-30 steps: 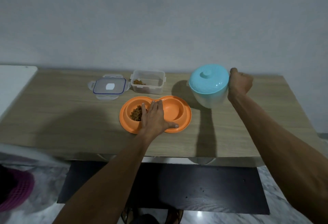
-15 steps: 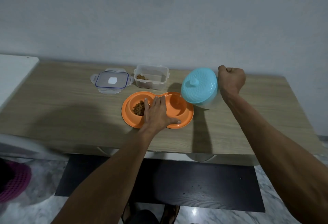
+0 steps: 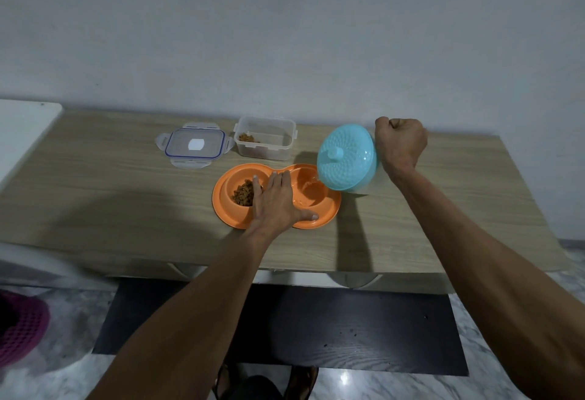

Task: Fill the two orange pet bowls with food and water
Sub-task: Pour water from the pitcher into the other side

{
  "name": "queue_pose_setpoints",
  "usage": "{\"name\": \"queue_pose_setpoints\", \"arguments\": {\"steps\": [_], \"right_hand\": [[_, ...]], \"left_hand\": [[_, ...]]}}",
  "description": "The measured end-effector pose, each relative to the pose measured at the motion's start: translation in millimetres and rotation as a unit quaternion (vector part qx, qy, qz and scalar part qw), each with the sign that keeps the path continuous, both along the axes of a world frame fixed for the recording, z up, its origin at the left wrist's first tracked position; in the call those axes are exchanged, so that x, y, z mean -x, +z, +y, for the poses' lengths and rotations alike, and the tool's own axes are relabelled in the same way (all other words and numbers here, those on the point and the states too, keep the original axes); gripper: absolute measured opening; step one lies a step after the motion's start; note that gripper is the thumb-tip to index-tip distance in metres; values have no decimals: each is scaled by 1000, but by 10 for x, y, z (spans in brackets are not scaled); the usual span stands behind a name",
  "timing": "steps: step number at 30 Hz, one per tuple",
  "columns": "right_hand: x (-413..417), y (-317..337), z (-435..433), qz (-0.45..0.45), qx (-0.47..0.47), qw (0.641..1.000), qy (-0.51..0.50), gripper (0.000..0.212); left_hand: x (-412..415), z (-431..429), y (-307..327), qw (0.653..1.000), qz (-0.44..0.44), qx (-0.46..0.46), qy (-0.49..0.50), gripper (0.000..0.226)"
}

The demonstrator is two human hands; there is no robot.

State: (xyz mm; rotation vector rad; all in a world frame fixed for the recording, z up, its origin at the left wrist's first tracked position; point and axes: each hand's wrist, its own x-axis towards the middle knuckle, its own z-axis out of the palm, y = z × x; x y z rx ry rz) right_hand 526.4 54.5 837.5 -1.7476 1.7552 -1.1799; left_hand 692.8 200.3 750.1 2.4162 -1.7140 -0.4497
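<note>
The orange double pet bowl [image 3: 329, 209] lies on the wooden table [image 3: 95, 194]. Its left bowl holds brown kibble [image 3: 243, 193]. Water lies in its right bowl [image 3: 311, 192]. My left hand [image 3: 275, 201] rests flat on the middle of the double bowl, fingers spread. My right hand [image 3: 400, 143] is closed on the handle of a jug with a light blue lid [image 3: 346, 159], tilted steeply to the left over the right bowl, and a thin stream of water runs from its rim.
A clear food container [image 3: 266, 141] with a little kibble stands behind the bowls, its blue-rimmed lid [image 3: 194, 145] lying to its left. A white surface [image 3: 22, 127] adjoins the table's left end. A pink basket [image 3: 19, 327] and a black mat [image 3: 316, 330] are on the floor.
My right hand has carried the jug left and tilted it further, so its lid now faces the camera and water reaches the right bowl. My left hand has stayed on the bowl.
</note>
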Motion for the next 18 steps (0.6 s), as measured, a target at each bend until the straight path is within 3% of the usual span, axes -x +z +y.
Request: {"name": "queue_pose_setpoints", "arguments": {"steps": [18], "right_hand": [[27, 26, 63, 0, 9, 1000, 12, 41]], "left_hand": [[0, -5, -13, 1000, -4, -1, -3, 123]]}}
